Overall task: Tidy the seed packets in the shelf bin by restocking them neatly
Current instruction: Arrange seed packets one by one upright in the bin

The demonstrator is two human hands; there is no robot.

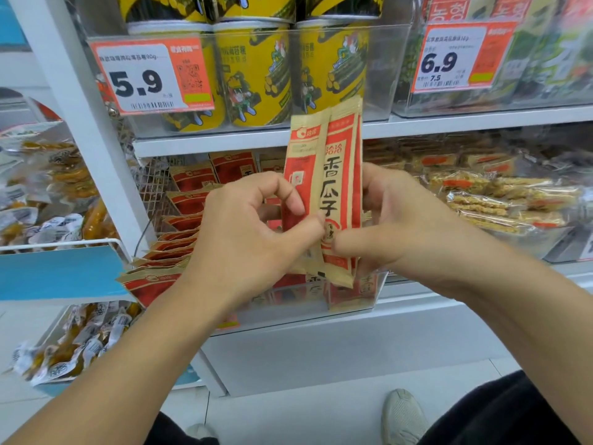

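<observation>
1. Two seed packets [324, 194], red and tan, stand upright and side by side between both hands, in front of the shelf edge [208, 144] and above the clear shelf bin [353, 300].
2. The left hand [253, 232] grasps the left packet, thumb and curled fingers pinching its lower half; that grip is clenched on the packet.
3. The right hand [394, 223] grasps the right packet, thumb across its lower front and fingers behind its right edge.
4. The packets' tops reach the yellow cans [253, 75] on the shelf above; their bottoms hang just over the bin's front wall.
5. More loose packets [173, 248] lie fanned and tilted in the bin to the left, behind the left hand.
6. A price tag [150, 77] reading 5.9 hangs upper left.
</observation>
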